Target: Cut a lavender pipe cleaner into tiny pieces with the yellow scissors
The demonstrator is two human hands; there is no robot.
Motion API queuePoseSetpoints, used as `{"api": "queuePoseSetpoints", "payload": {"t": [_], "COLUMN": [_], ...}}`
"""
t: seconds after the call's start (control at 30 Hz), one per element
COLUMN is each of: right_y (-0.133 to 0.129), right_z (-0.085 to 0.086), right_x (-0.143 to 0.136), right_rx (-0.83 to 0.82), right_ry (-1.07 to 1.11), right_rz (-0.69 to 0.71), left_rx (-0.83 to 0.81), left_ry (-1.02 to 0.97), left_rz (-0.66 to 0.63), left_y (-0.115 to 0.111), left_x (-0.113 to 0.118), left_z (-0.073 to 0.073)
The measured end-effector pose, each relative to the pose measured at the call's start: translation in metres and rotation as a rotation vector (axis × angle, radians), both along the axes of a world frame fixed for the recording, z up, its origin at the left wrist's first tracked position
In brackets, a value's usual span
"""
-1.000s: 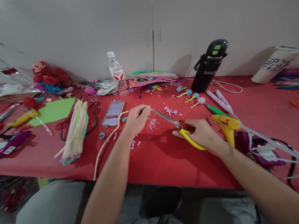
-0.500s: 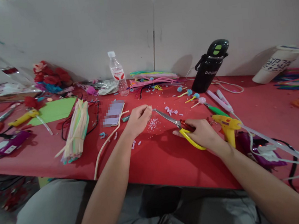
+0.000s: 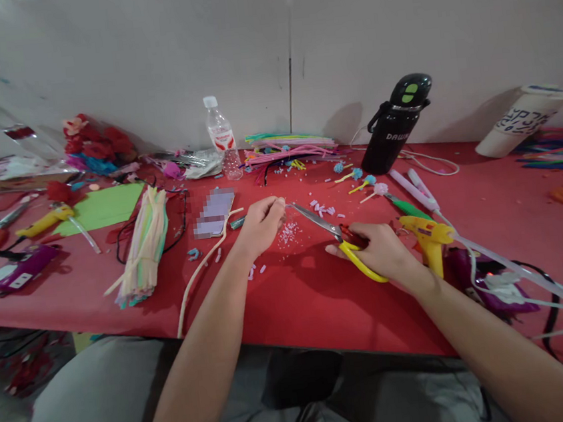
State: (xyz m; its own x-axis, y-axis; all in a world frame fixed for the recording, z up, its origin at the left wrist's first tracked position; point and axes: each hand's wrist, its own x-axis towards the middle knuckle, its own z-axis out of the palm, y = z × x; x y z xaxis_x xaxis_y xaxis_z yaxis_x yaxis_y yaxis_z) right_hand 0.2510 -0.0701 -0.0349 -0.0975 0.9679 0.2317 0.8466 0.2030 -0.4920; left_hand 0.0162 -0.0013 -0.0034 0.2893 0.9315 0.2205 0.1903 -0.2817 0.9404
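Observation:
My right hand (image 3: 379,251) holds the scissors (image 3: 348,241) by their red and yellow handles, with the blades pointing up and left. The blade tips are close to the fingertips of my left hand (image 3: 263,225). Those fingers are pinched together on something too small to make out. Below the blade tips, tiny pale bits (image 3: 290,233) are scattered on the red table (image 3: 312,308). Short lilac pieces (image 3: 322,209) lie above the blades. A long cream strip (image 3: 197,270) rests to the left of my left forearm.
A phone (image 3: 215,212) and a bundle of pale strips (image 3: 144,249) are at the left. Behind stand a plastic bottle (image 3: 224,140) and a black flask (image 3: 396,125). A yellow glue gun (image 3: 430,239) with cables is just right of my right hand.

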Motion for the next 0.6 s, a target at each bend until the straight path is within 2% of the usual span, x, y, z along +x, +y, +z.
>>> {"api": "queuePoseSetpoints", "payload": {"t": [0.6], "right_y": [0.0014], "right_z": [-0.0031], "right_x": [0.0009], "right_rx": [0.042], "right_ry": [-0.010], "right_rz": [-0.012], "left_rx": [-0.010], "left_ry": [0.006], "left_rz": [-0.029], "left_y": [-0.0032], "left_x": [0.0006], "left_z": [0.0049]}}
